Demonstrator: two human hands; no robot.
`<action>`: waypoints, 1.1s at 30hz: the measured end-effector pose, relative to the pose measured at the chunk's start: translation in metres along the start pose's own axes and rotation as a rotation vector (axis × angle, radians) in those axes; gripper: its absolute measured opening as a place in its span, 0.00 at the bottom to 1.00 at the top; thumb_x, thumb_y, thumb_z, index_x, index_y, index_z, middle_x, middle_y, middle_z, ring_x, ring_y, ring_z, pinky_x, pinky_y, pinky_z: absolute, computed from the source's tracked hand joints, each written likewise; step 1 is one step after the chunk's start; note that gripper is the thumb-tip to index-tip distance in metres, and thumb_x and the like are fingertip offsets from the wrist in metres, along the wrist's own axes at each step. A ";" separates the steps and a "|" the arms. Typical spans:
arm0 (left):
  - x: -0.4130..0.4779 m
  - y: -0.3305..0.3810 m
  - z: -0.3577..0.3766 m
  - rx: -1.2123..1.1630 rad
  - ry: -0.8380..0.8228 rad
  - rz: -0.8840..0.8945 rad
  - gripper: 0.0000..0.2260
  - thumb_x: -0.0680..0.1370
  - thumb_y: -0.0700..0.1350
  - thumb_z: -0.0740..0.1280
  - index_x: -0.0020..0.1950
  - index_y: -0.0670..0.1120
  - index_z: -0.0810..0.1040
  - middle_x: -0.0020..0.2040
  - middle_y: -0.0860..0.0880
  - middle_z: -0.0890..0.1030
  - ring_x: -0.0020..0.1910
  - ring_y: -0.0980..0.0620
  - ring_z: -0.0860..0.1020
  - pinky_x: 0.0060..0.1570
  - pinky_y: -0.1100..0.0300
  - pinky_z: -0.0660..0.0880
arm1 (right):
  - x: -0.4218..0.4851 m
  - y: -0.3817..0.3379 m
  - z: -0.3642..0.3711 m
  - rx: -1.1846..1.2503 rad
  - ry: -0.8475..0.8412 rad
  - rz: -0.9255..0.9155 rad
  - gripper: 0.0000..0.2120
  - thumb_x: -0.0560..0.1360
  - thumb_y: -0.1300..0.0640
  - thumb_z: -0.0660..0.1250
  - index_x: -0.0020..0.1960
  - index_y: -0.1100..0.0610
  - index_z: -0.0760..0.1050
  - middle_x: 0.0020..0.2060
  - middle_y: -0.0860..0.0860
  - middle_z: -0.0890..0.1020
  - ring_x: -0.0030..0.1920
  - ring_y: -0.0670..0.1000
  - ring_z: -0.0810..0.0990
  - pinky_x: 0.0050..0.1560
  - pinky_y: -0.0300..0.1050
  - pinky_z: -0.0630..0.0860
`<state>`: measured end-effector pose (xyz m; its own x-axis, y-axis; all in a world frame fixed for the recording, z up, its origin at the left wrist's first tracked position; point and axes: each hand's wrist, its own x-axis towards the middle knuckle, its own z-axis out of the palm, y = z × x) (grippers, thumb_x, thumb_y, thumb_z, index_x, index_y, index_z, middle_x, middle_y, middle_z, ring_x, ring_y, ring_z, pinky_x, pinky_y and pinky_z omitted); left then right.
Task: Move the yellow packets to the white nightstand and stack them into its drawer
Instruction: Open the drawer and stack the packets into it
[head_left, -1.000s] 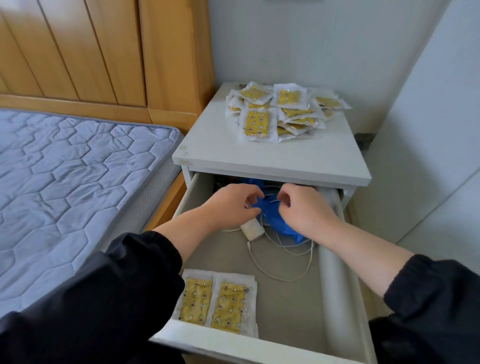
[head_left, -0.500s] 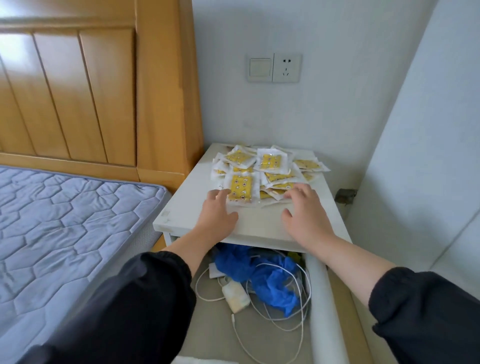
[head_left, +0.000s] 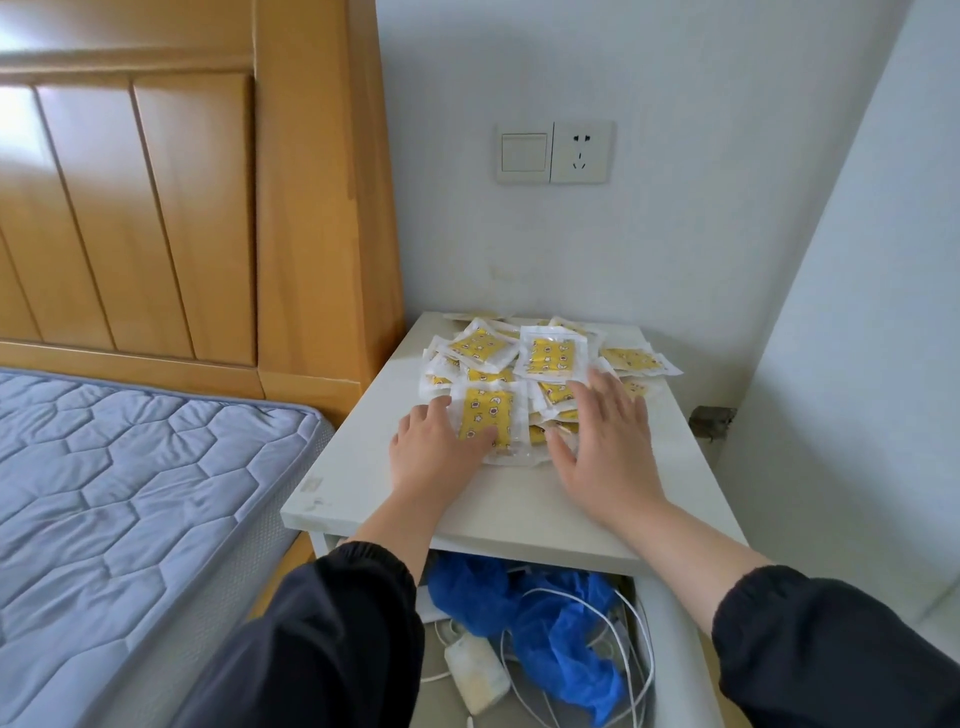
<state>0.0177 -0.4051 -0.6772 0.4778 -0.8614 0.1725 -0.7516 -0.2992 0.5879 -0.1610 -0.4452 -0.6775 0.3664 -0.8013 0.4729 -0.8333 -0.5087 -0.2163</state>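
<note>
Two hands flank the heap of yellow packets (head_left: 550, 356) on the nightstand worktop (head_left: 519, 512). The left hand (head_left: 436, 452) lies flat, thumb across the nearest packet (head_left: 485, 415); the right hand (head_left: 608, 447) is spread over the packets beneath its fingers. Likely purpose: gathering a batch for the open drawer (head_left: 675, 649) below the wrists.

Honey-coloured panelled wooden headboard (head_left: 182, 208) top L, grey-blue quilted mattress (head_left: 130, 493) below it. Cream wall plate w/ rocker switch & socket (head_left: 553, 152) upper centre on the white wall. At back of open drawer (head_left: 675, 649): crumpled blue plastic bag (head_left: 550, 634), thin white cables (head_left: 629, 660) looping over its R side, white charger block (head_left: 477, 673) just beside its front L. Small dark fitting (head_left: 711, 418) low on the wall, R.
</note>
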 end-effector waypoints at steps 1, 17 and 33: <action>0.001 0.000 0.000 0.017 -0.004 0.000 0.32 0.75 0.63 0.64 0.75 0.51 0.61 0.72 0.49 0.67 0.71 0.47 0.64 0.69 0.51 0.61 | 0.000 -0.003 0.001 0.001 -0.015 -0.059 0.30 0.76 0.40 0.47 0.74 0.55 0.60 0.76 0.53 0.57 0.77 0.53 0.48 0.74 0.54 0.41; 0.000 -0.005 -0.013 -0.263 -0.042 -0.019 0.30 0.74 0.52 0.72 0.73 0.54 0.64 0.67 0.49 0.73 0.65 0.48 0.72 0.63 0.51 0.71 | 0.004 -0.003 0.005 0.087 -0.105 0.006 0.25 0.80 0.46 0.55 0.73 0.56 0.61 0.72 0.51 0.66 0.74 0.52 0.57 0.75 0.53 0.47; -0.014 -0.029 -0.036 -1.221 0.142 -0.283 0.33 0.72 0.33 0.72 0.72 0.52 0.66 0.50 0.48 0.80 0.50 0.48 0.81 0.52 0.49 0.79 | 0.003 -0.002 0.003 0.180 -0.056 0.018 0.24 0.79 0.48 0.58 0.71 0.58 0.64 0.68 0.53 0.70 0.70 0.54 0.64 0.72 0.50 0.60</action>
<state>0.0496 -0.3696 -0.6679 0.6545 -0.7550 -0.0403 0.2582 0.1732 0.9504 -0.1564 -0.4475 -0.6785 0.3792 -0.8245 0.4200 -0.7540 -0.5385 -0.3763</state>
